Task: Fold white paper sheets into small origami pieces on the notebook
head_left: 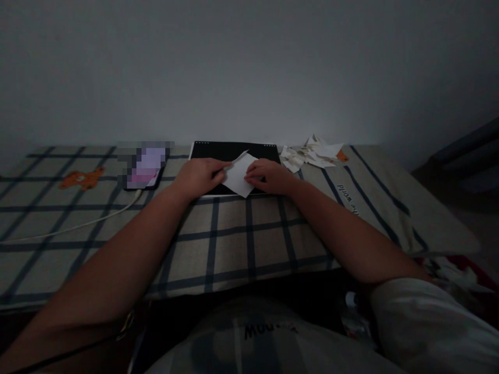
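Dim room, one person, two bare hands out over a checked bedcover (241, 234). One white paper sheet (239, 175) lies turned like a diamond on one black board (234, 151), which sits at the far edge of the cover against the wall. Left hand (198, 176) rests on the sheet's left side, fingers curled down and pinching a lifted left corner, forefinger stretched along the fold. Right hand (268, 175) lies flat on the sheet's right side, fingers bent and pressing down, not wrapped around anything. Hands are near each other, apart, with the sheet between them.

Far-left of the board: one phone (145, 167) with lit screen, just beside the left hand, not touching. One white cable (78, 224) runs from it toward the left edge. One orange bear print (81, 179) shows further left on the cover. Far-right of the board: one loose heap of paper scraps (312, 155), count of pieces not clear, near the right hand.

Open room: wide bare stretch of cover between the board and the near edge, crossed only by both forearms. Right edge of the cover drops off to dark clutter, too dim to read.
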Demonstrator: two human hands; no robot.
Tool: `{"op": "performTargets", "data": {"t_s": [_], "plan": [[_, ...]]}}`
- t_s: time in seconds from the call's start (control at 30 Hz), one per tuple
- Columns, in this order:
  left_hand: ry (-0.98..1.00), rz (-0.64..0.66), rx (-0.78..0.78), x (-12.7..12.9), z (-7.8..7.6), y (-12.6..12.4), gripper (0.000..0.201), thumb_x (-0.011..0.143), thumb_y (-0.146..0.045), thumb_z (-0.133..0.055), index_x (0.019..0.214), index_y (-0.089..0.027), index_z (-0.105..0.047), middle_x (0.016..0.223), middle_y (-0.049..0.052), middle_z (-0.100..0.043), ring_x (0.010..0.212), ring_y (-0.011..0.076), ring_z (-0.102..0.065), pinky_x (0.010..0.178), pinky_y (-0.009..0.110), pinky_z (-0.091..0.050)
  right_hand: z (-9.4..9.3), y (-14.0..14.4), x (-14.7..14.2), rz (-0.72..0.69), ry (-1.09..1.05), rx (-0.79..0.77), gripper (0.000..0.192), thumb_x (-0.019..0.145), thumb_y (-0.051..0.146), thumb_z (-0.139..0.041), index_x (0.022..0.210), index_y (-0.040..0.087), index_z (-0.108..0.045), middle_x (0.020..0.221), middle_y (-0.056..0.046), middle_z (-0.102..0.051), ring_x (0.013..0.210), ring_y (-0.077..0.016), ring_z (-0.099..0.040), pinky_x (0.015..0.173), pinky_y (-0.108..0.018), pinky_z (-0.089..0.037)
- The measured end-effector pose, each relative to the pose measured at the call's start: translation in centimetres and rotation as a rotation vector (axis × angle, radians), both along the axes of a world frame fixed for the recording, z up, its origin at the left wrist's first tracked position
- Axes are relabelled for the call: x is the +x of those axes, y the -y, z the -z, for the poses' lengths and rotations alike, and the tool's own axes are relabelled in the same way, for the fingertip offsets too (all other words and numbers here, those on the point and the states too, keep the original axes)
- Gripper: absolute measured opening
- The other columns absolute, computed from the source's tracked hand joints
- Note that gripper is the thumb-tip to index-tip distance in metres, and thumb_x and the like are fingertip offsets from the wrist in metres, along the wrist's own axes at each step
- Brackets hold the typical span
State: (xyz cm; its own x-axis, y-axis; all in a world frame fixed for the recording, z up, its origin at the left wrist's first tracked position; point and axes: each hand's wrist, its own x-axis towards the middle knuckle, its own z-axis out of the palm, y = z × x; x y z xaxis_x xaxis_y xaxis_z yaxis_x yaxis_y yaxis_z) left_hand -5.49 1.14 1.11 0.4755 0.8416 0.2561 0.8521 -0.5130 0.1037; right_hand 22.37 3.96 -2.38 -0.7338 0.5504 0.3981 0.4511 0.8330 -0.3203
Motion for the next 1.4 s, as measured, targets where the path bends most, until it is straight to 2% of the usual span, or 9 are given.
{"op": "performTargets", "data": {"t_s": [0.2, 0.4, 0.63, 0.77, 0.9, 1.07, 1.2, 1.27, 1.4], "plan": [[-0.018, -0.098, 0.028, -0.7, 0.2, -0.8, 0.049, 0.101, -0.029, -0.056, 0.146, -0.026, -0.075, 0.146, 0.009, -0.076, 0.133, 0.0338, -0.071, 0.098, 0.043, -0.058, 0.2, 0.0, 0.1, 0.001, -0.008, 0.019, 0.026, 0.101, 0.038, -0.069, 0.108, 0.020, -0.086, 0.120, -0.013, -0.081, 0.112, -0.0288, -0.072, 0.103, -0.046, -0.049], [-0.022, -0.013, 0.089, -1.5, 1.3, -2.3, 0.040, 0.100, -0.027, -0.056, 0.126, -0.019, -0.085, 0.152, 0.014, -0.071, 0.137, 0.0387, -0.065, 0.111, 0.055, -0.053, 0.3, 0.0, 0.1, -0.030, -0.011, 0.003, 0.039, 0.089, 0.052, -0.086, 0.113, 0.022, -0.086, 0.134, -0.015, -0.076, 0.123, -0.0335, -0.069, 0.107, -0.051, -0.050], [-0.046, 0.056, 0.021, -1.8, 1.8, -2.8, 0.052, 0.107, -0.037, -0.042, 0.138, -0.018, -0.079, 0.146, 0.013, -0.075, 0.136, 0.0373, -0.067, 0.113, 0.057, -0.051, 0.7, -0.4, 0.3, -0.054, -0.054, -0.021, 0.037, 0.092, 0.017, -0.067, 0.125, 0.021, -0.083, 0.131, -0.013, -0.080, 0.122, -0.0289, -0.072, 0.110, -0.048, -0.054], [0.069, 0.213, 0.013, -2.0, 1.1, -2.3, 0.057, 0.109, -0.050, -0.036, 0.135, -0.023, -0.080, 0.142, 0.010, -0.078, 0.140, 0.0328, -0.066, 0.120, 0.054, -0.045, 0.6, -0.6, 0.3, 0.043, -0.055, -0.022, 0.037, 0.098, 0.015, -0.057, 0.124, 0.020, -0.083, 0.125, -0.012, -0.083, 0.117, -0.0265, -0.074, 0.107, -0.045, -0.056], [0.111, 0.374, 0.042, -1.6, 0.7, -2.0, 0.053, 0.100, -0.064, -0.057, 0.118, -0.023, -0.085, 0.125, 0.012, -0.083, 0.124, 0.0335, -0.074, 0.112, 0.050, -0.052, 0.2, -0.4, 0.3, 0.115, -0.151, 0.042, 0.038, 0.105, 0.021, -0.053, 0.129, 0.020, -0.081, 0.122, -0.010, -0.084, 0.113, -0.0241, -0.075, 0.103, -0.041, -0.057], [0.147, 0.210, 0.093, -1.3, 1.0, -1.7, 0.045, 0.104, -0.050, -0.053, 0.093, -0.020, -0.085, 0.092, 0.013, -0.081, 0.098, 0.0319, -0.076, 0.094, 0.048, -0.057, -0.5, 0.0, 0.1, 0.265, -0.384, 0.064, 0.041, 0.105, 0.038, -0.061, 0.141, 0.023, -0.075, 0.124, -0.009, -0.082, 0.114, -0.0254, -0.074, 0.108, -0.044, -0.057], [0.472, 0.005, 0.032, -1.3, 1.2, -1.2, 0.043, 0.099, -0.059, -0.062, 0.090, -0.023, -0.085, 0.083, 0.007, -0.080, 0.083, 0.0267, -0.073, 0.080, 0.039, -0.058, -0.7, -0.5, -0.2, 0.346, -0.613, -0.134, 0.062, 0.102, 0.055, -0.067, 0.156, 0.025, -0.062, 0.121, -0.008, -0.080, 0.107, -0.0239, -0.073, 0.104, -0.044, -0.061], [0.674, -0.069, -0.036, -1.1, 1.2, -1.0, 0.042, 0.094, -0.062, -0.069, 0.090, -0.023, -0.084, 0.085, 0.005, -0.082, 0.084, 0.0255, -0.073, 0.077, 0.036, -0.058, -0.6, -0.8, -0.2, 0.296, -0.685, -0.267, 0.063, 0.098, 0.063, -0.069, 0.147, 0.025, -0.068, 0.116, -0.007, -0.079, 0.105, -0.0236, -0.074, 0.099, -0.044, -0.062], [0.932, -0.139, -0.166, -0.3, 1.2, -0.8, 0.043, 0.087, -0.062, -0.080, 0.093, -0.019, -0.083, 0.092, 0.006, -0.083, 0.091, 0.0260, -0.074, 0.077, 0.035, -0.060, -0.3, -1.2, 0.0, 0.221, -0.721, -0.424, 0.051, 0.087, 0.070, -0.078, 0.106, 0.022, -0.078, 0.104, -0.006, -0.080, 0.101, -0.0248, -0.072, 0.096, -0.044, -0.061]]}}
